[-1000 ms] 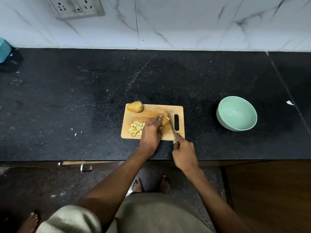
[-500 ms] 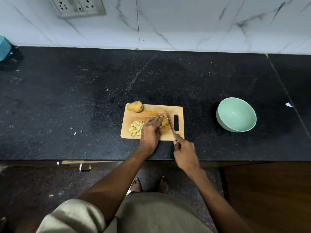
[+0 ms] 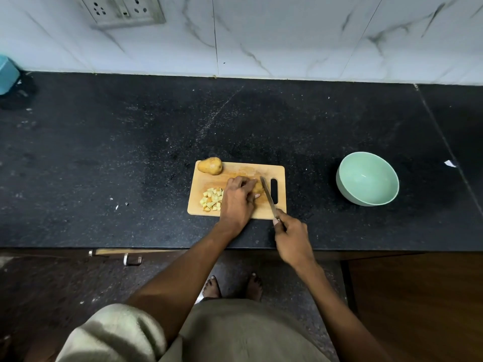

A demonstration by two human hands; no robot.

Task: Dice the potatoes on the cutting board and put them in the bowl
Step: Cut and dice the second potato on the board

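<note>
A wooden cutting board (image 3: 278, 213) lies on the black counter. A whole potato (image 3: 210, 165) sits at its far left corner, and a pile of diced potato (image 3: 212, 199) lies near its left edge. My left hand (image 3: 237, 202) curls over a potato piece (image 3: 258, 188) and holds it down on the board. My right hand (image 3: 292, 237) grips the handle of a knife (image 3: 268, 197), whose blade lies just right of that piece. A mint green bowl (image 3: 367, 178) stands empty to the right of the board.
The black counter (image 3: 130, 152) ends at a front edge just below the board. A white marble wall with a socket plate (image 3: 122, 9) backs it. A teal object (image 3: 7, 74) sits at the far left. A scrap of paper (image 3: 450, 163) lies right of the bowl.
My left hand has shifted slightly on the potato piece, and the knife blade has stayed against the piece's right side. The whole potato, diced pile and bowl have not moved.
</note>
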